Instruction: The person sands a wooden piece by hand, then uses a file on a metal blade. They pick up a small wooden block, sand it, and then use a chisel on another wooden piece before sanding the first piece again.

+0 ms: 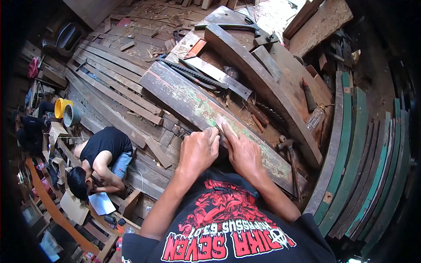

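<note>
White light glares on the far side while we view right-hand planks (357, 122) bowed by lens distortion, corners fading black.

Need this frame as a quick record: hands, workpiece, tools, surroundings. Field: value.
left hand: fingers curled, at the plank's near edge
right hand: beside the left, index finger extended over the plank
held object: cannot tell, fingers hide it
workpiece: long plank, worn, patchy paint
beyond it: curved beam
tools: hammer near the plank's right end
container: clear bottle beyond the beam
co-worker: person bent over at image left, near white paper
bucket: yellow
</note>
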The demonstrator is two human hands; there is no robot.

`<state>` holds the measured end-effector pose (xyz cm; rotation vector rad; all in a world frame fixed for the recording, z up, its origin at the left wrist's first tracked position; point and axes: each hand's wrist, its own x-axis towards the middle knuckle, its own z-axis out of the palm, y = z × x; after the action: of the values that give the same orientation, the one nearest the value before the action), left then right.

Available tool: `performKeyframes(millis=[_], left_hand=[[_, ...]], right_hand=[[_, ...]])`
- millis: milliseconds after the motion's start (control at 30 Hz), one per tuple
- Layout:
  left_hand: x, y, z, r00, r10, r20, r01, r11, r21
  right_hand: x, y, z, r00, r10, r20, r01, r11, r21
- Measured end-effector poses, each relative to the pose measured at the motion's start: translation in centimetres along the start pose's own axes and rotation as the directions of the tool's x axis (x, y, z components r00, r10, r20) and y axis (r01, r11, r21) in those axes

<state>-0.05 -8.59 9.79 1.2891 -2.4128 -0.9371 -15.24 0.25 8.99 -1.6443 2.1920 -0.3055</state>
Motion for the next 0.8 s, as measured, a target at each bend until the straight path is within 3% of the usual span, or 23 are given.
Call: performKeyframes(millis=[67,167,267,400,533,667,800], left_hand=[[-0.3,-0.6,0.8,1.000,-0.002,0.001,0.002,1.000,-0.007],[0.0,0.4,0.4,0.999,0.029,-0.017,-0.028,0.999,0.037],[-0.4,0.1,0.8,0.999,0.031,0.022,-0.032,0.998,0.057],[-0.7,2.4,1.3,0.999,0.017,0.047,-0.025,0.981,0.192],[-0.7,0.1,1.2,0.997,0.066,0.037,-0.069,0.991,0.111],[-1.7,1.3,1.7,0.998,0.056,0.020,-0.059,0.980,0.190],[-1.7,-1.2,0.5,1.000,0.013,-0.028,-0.014,0.998,-0.059]], right_hand=[[-0.5,-0.6,-0.9,0.997,0.046,0.057,-0.044,0.999,-0.030],[1.0,0.4,0.8,1.000,0.027,-0.014,-0.027,1.000,-0.004],[-0.8,-1.5,-2.1,0.999,0.022,0.035,-0.020,0.998,-0.068],[-0.2,0.4,-0.4,1.000,0.004,0.000,-0.004,0.996,-0.084],[-1.7,-1.3,-2.4,0.999,0.008,0.039,-0.005,0.997,-0.074],[-1.0,-0.1,-0.8,1.000,-0.027,-0.011,0.026,0.997,-0.069],[-1.0,-1.3,-0.4,1.000,-0.028,-0.009,0.027,0.996,-0.080]])
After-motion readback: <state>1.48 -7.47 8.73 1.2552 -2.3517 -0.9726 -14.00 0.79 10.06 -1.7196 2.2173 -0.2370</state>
